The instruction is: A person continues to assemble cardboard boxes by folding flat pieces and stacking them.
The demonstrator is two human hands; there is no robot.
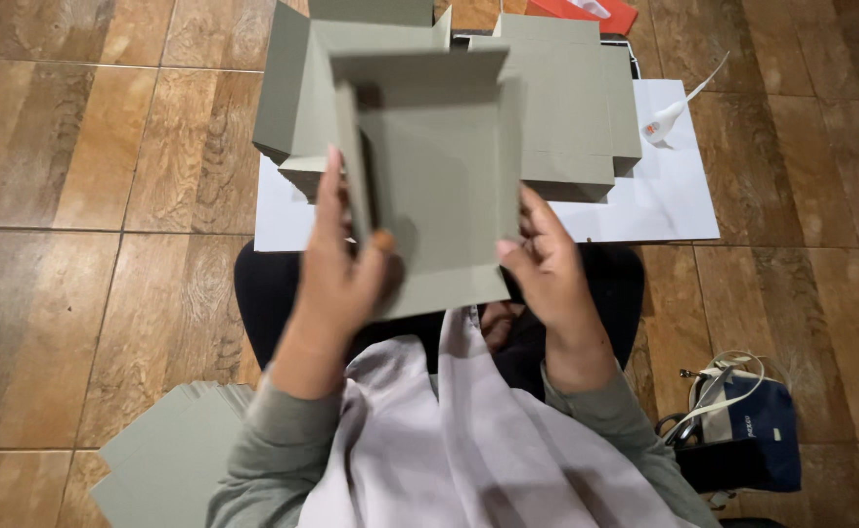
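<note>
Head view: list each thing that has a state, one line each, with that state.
Grey cardboard box: partly folded, walls up, held in the air.
Left hand: grip closed on the box's left wall.
Right hand: grip closed on its right edge.
Flat grey sheets: stacked, unfolded.
Blue bag: on the floor.

The floor (77, 196) is laid with large glossy brown tiles in a wood-grain pattern, split by thin pale grout lines. Warm light falls from above, leaving soft sheen on the tiles left and right.
</note>
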